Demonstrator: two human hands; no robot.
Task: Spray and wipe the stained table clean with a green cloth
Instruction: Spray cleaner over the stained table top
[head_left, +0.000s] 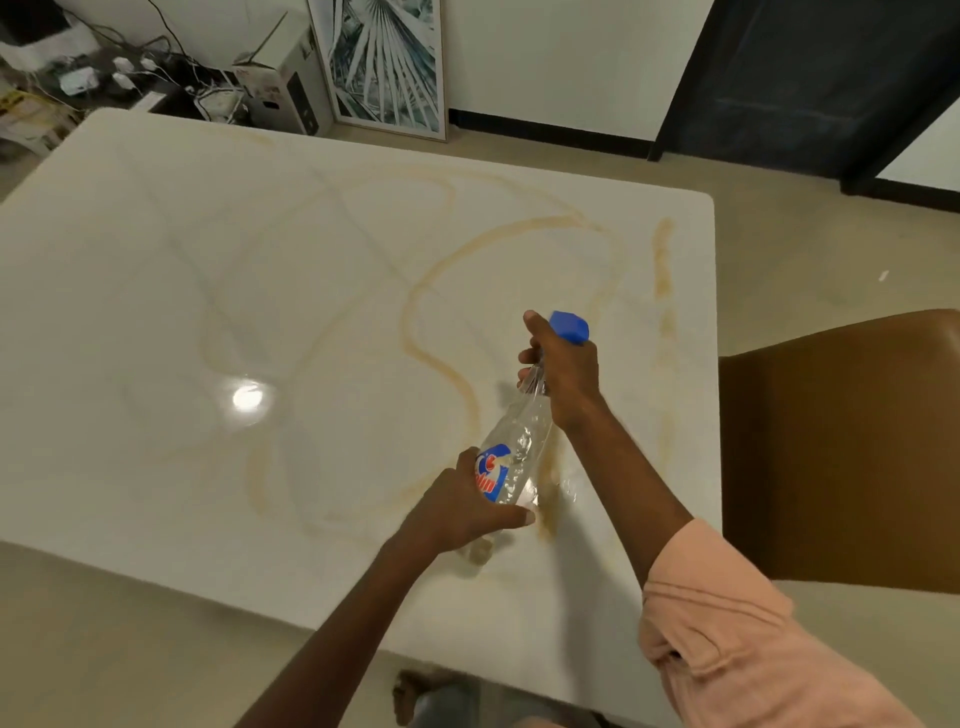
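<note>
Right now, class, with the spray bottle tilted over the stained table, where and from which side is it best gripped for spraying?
Grip the spray bottle at its narrow neck, just under the blue spray head, coming from the right, as the right hand does. The neck is slim enough to wrap. The left hand steadies the wider labelled base from the left.

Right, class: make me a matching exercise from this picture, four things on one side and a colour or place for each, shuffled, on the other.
Things:
1. spray bottle cap
2. chair
3. stain lines
4. framed picture

Colour or place:
A. leaning against the far wall
B. blue
C. brown, at the table's right side
D. tan, looping across the tabletop

Pairs: 1-B, 2-C, 3-D, 4-A
</note>
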